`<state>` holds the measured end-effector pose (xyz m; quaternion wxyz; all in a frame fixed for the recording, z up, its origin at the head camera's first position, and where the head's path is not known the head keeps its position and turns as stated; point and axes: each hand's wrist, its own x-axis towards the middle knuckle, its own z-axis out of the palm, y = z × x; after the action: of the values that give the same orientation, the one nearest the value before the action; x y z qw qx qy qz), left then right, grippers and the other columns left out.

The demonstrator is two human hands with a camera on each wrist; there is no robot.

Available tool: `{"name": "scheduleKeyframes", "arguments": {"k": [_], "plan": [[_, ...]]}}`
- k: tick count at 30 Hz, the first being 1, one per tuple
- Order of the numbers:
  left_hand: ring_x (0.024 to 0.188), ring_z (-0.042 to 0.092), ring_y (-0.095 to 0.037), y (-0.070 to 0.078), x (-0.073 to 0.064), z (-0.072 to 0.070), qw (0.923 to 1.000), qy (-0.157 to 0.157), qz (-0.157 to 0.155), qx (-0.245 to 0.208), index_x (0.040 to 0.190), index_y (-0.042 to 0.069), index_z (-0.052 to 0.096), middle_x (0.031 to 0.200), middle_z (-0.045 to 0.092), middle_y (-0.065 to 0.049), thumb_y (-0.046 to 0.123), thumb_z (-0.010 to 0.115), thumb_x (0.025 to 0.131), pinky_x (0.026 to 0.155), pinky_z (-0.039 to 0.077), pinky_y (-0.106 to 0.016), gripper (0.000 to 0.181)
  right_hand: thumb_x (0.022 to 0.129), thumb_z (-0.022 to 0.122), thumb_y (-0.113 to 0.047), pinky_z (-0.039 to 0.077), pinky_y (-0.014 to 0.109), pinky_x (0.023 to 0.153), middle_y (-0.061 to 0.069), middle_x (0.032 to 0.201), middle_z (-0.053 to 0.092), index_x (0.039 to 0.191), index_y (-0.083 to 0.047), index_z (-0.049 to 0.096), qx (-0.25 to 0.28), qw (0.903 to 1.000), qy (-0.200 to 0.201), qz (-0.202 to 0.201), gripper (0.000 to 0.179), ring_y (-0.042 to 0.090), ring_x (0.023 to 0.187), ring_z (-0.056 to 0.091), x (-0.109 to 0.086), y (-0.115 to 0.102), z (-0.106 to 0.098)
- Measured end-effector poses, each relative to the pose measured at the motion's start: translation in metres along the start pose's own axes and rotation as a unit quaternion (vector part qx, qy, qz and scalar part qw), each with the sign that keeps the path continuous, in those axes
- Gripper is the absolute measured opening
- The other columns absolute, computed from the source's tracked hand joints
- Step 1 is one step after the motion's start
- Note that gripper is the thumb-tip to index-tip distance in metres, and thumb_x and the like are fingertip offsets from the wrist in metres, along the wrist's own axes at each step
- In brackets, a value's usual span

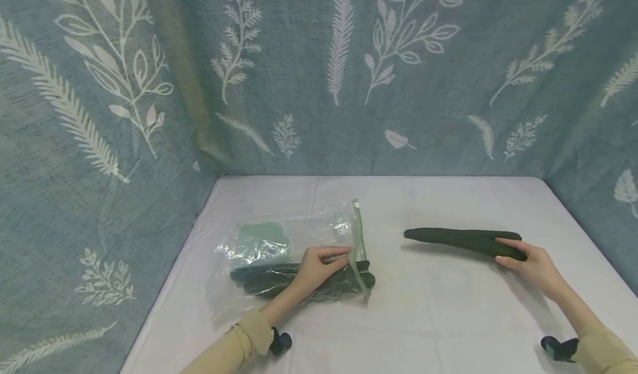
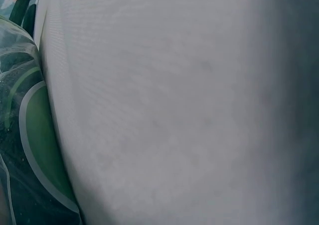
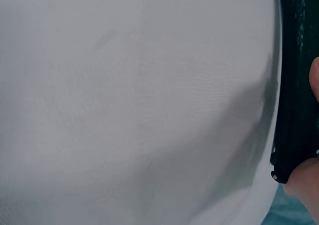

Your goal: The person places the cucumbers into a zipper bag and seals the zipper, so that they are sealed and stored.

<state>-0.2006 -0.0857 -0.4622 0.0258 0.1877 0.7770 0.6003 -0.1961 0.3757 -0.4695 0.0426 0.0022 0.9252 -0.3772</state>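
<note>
A clear zip bag [image 1: 311, 219] with a green zip strip [image 1: 358, 224] lies at the left of the table, several dark green cucumbers [image 1: 266, 274] inside along its near side. My left hand [image 1: 316, 269] pinches the zip edge at the bag's mouth between thumb and fingers. To the right, two cucumbers lie side by side, overlapping in the head view. My right hand [image 1: 535, 266] grips the right end of the nearer cucumber [image 1: 478, 244]; the farther cucumber [image 1: 503, 234] shows just behind it. In the right wrist view, thumb and finger lie against the dark cucumber [image 3: 294, 95].
A white cloth [image 1: 408, 318] covers the table. Blue-green leaf-patterned curtains [image 1: 299, 58] enclose the back and sides. Black wrist devices [image 1: 281, 342] sit below both hands. A green printed patch [image 2: 47, 140] of the bag shows in the left wrist view.
</note>
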Motion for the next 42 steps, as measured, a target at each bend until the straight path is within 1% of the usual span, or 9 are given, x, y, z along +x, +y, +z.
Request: {"name": "scheduleKeyframes", "arguments": {"k": [3, 5, 12, 20, 25, 28, 33, 42], "plan": [[0.112, 0.063, -0.03, 0.0, 0.0, -0.001, 1.0, 0.001, 0.0, 0.001, 0.108, 0.001, 0.069, 0.11, 0.07, -0.014, 0.009, 0.07, 0.084, 0.098, 0.051, -0.034, 0.026, 0.089, 0.066, -0.029, 0.028, 0.072, 0.098, 0.042, 0.141, 0.029, 0.137, 0.008, 0.04, 0.006, 1.0, 0.003, -0.004, 0.066, 0.062, 0.128, 0.025, 0.0, -0.005, 0.0], [0.112, 0.063, -0.03, 0.001, 0.0, -0.001, 1.0, 0.001, 0.0, 0.001, 0.108, 0.0, 0.069, 0.11, 0.07, -0.014, 0.008, 0.07, 0.084, 0.098, 0.051, -0.034, 0.026, 0.089, 0.067, -0.028, 0.031, 0.071, 0.097, 0.042, 0.139, 0.032, 0.135, 0.008, 0.042, 0.003, 0.9999, 0.01, -0.011, 0.064, 0.061, 0.127, 0.028, 0.0, -0.007, 0.002], [0.112, 0.063, -0.03, 0.001, -0.001, -0.001, 1.0, -0.001, -0.002, -0.001, 0.109, 0.0, 0.069, 0.111, 0.069, -0.014, 0.008, 0.069, 0.084, 0.098, 0.051, -0.034, 0.026, 0.087, 0.07, -0.023, 0.035, 0.067, 0.096, 0.039, 0.136, 0.041, 0.132, 0.008, 0.047, 0.003, 0.9993, 0.017, -0.033, 0.059, 0.058, 0.125, 0.034, -0.002, -0.018, 0.015], [0.113, 0.063, -0.029, 0.001, -0.001, 0.0, 1.0, -0.001, -0.008, 0.003, 0.109, 0.001, 0.069, 0.112, 0.069, -0.014, 0.009, 0.069, 0.084, 0.098, 0.051, -0.034, 0.026, 0.085, 0.071, -0.023, 0.032, 0.067, 0.101, 0.037, 0.137, 0.041, 0.133, 0.006, 0.048, 0.008, 0.9997, 0.007, -0.021, 0.061, 0.056, 0.129, 0.033, -0.001, -0.034, 0.031], [0.112, 0.063, -0.028, 0.002, -0.001, 0.0, 1.0, -0.001, -0.007, 0.005, 0.109, 0.001, 0.069, 0.111, 0.07, -0.013, 0.009, 0.069, 0.084, 0.098, 0.051, -0.032, 0.026, 0.084, 0.072, -0.025, 0.032, 0.067, 0.102, 0.036, 0.136, 0.043, 0.132, 0.005, 0.05, 0.011, 0.9998, 0.003, -0.018, 0.061, 0.054, 0.129, 0.034, 0.003, -0.039, 0.038], [0.112, 0.063, -0.029, 0.002, 0.0, 0.0, 1.0, -0.001, -0.005, 0.007, 0.109, 0.001, 0.069, 0.111, 0.07, -0.013, 0.01, 0.069, 0.085, 0.098, 0.051, -0.033, 0.025, 0.084, 0.072, -0.025, 0.033, 0.066, 0.102, 0.035, 0.135, 0.045, 0.131, 0.005, 0.051, 0.01, 0.9997, 0.004, -0.02, 0.06, 0.053, 0.128, 0.036, 0.005, -0.04, 0.043], [0.112, 0.063, -0.028, 0.002, 0.0, 0.0, 1.0, -0.002, -0.002, 0.008, 0.108, 0.001, 0.069, 0.11, 0.07, -0.013, 0.01, 0.069, 0.085, 0.098, 0.051, -0.034, 0.025, 0.082, 0.074, -0.024, 0.035, 0.064, 0.101, 0.034, 0.131, 0.05, 0.128, 0.005, 0.054, 0.001, 0.9994, 0.012, -0.034, 0.057, 0.052, 0.125, 0.041, 0.007, -0.045, 0.051], [0.112, 0.064, -0.02, 0.002, 0.001, 0.002, 1.0, -0.004, -0.004, 0.007, 0.109, 0.001, 0.069, 0.112, 0.07, -0.012, 0.009, 0.069, 0.085, 0.099, 0.05, -0.034, 0.025, 0.082, 0.074, -0.027, 0.038, 0.062, 0.1, 0.03, 0.131, 0.053, 0.127, 0.0, 0.057, -0.013, 0.9992, 0.008, -0.038, 0.055, 0.05, 0.124, 0.044, 0.012, -0.055, 0.062]]}}
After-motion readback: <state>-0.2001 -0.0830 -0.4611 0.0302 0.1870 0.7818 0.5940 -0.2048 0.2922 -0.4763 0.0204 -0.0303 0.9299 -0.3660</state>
